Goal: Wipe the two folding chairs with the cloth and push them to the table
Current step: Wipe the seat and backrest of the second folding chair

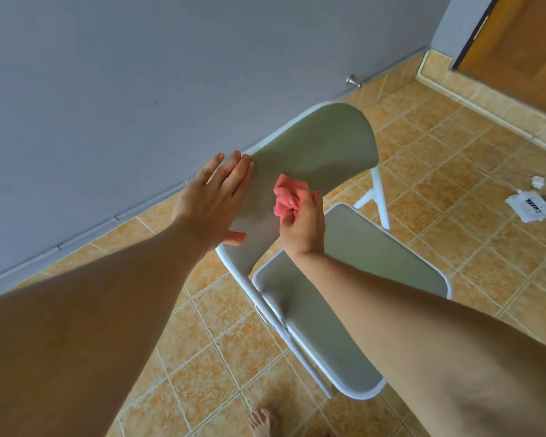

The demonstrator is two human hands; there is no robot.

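One white folding chair stands unfolded on the tiled floor, its backrest toward the grey wall and its seat lower right. My left hand lies flat with straight fingers against the left end of the backrest, thumb under its lower edge. My right hand grips a crumpled pink cloth and holds it against the middle of the backrest. No second chair or table is in view.
A grey wall with a metal door stop runs behind the chair. A wooden door is at the top right. White cables and a small white box lie on the floor at right. A bare foot shows at the bottom.
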